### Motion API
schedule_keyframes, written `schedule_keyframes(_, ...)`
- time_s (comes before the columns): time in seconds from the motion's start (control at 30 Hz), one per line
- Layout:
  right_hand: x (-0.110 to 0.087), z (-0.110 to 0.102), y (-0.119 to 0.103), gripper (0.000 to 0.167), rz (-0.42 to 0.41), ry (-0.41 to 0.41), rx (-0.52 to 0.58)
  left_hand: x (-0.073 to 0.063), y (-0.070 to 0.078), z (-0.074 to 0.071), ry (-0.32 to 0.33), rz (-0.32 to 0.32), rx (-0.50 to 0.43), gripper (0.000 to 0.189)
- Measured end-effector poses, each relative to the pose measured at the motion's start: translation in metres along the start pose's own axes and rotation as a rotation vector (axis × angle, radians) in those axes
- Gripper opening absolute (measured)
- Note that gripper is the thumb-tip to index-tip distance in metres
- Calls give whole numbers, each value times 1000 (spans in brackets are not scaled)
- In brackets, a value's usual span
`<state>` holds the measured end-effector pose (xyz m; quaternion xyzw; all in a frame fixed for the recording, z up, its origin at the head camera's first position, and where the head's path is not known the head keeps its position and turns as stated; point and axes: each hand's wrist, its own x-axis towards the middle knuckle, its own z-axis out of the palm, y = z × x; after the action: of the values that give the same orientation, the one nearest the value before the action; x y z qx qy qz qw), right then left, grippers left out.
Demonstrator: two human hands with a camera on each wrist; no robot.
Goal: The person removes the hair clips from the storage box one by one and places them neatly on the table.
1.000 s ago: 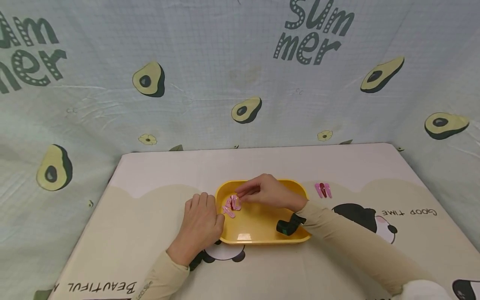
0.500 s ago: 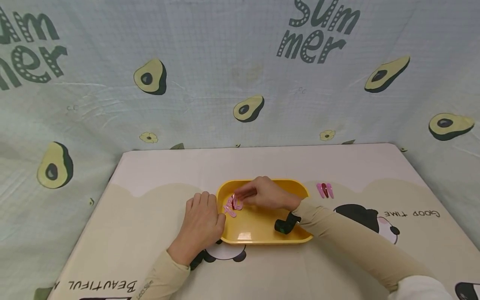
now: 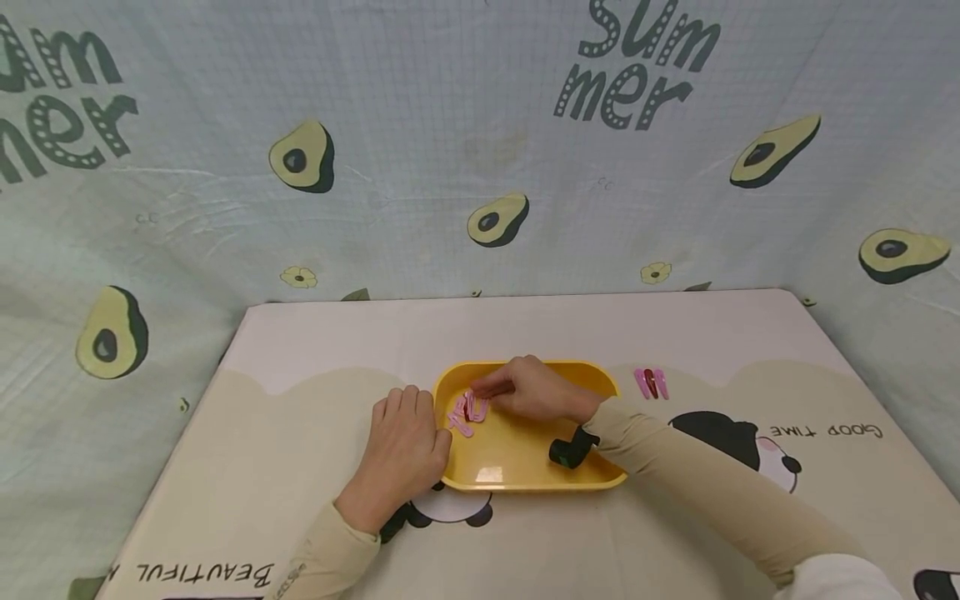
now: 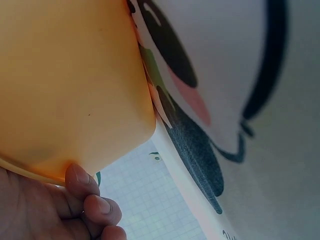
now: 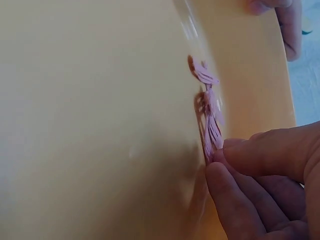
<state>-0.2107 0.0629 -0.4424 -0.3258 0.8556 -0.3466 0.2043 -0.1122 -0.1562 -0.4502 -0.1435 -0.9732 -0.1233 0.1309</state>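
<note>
The left hand [image 3: 401, 446] is at the left edge of the yellow tray [image 3: 525, 458], gripping the rim: the right wrist view shows its thumb tip inside the wall and other fingers outside. That hold probably serves to stop the tray sliding while the other hand works inside it. The tray sits around the middle of the desk [image 3: 562, 542], well short of the desk's far edge, seemingly so that both arms reach it easily.

Inside, the clips [image 3: 460, 425] lie bunched near the tray's left edge, a little toward its far left corner. They are slim, narrow loops, mostly pink, with a dark red one among them. They overlap, so their number cannot be told.

The right hand [image 3: 536, 390] reaches in across the tray's right part. Its thumb and fingers [image 5: 230, 200] pinch one pink clip [image 5: 218, 156] at the end of the bunch, likely because so small and thin a thing leaves no room for a fuller grasp. Whether it is clear of the tray's bottom cannot be told.

Just beyond the tray's right edge, near its far right corner, a row [image 3: 652, 383] of three lies on the desk: pink, dark red, pink, side by side and roughly parallel. The neat spacing suggests deliberate placing, apart from the bunch.
</note>
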Motion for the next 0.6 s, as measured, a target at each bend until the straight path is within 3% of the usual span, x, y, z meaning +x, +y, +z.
schedule_keyframes(0.37, -2, -1, -2, 33, -13, 24, -51, -1, 0, -1, 27, 12, 9, 16)
schedule_keyframes(0.6, -2, 1, -2, 33, -69, 58, -138, -1, 1, -1, 21, 7, 5, 14)
